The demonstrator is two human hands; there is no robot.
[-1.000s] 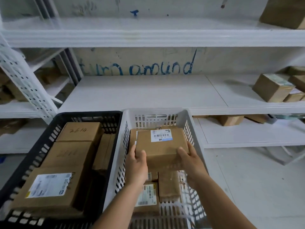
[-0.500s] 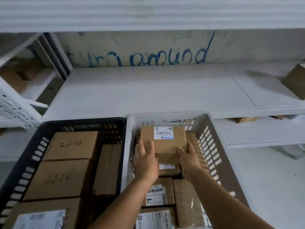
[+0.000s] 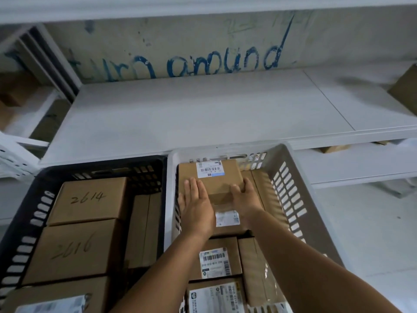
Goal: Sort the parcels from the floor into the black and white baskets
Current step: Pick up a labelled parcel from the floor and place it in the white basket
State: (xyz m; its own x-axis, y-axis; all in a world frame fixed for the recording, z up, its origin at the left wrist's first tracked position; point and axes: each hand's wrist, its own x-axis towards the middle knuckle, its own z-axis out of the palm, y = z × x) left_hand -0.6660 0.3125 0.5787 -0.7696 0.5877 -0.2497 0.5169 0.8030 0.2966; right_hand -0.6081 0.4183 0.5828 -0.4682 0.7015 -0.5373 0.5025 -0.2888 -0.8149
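A small brown parcel (image 3: 220, 179) with a white barcode label lies at the far end of the white basket (image 3: 291, 177), on top of other parcels. My left hand (image 3: 196, 204) rests flat with fingers straight against its near left edge. My right hand (image 3: 244, 197) curls round its near right corner. More labelled parcels (image 3: 214, 256) fill the near part of that basket. To the left stands the black basket (image 3: 33, 211), holding boxes marked 2614 (image 3: 90, 199) and 2616 (image 3: 72, 249).
A white shelf (image 3: 203, 114) runs just behind both baskets, with blue writing on the wall above it. Brown boxes sit at the shelf's far right edge (image 3: 406, 86) and on the lower shelf (image 3: 331, 149). White racking stands at the left (image 3: 13, 154).
Both hands carried the parcel forward and down to the far end of the white basket. My left hand's fingers have straightened out flat. The view has moved closer.
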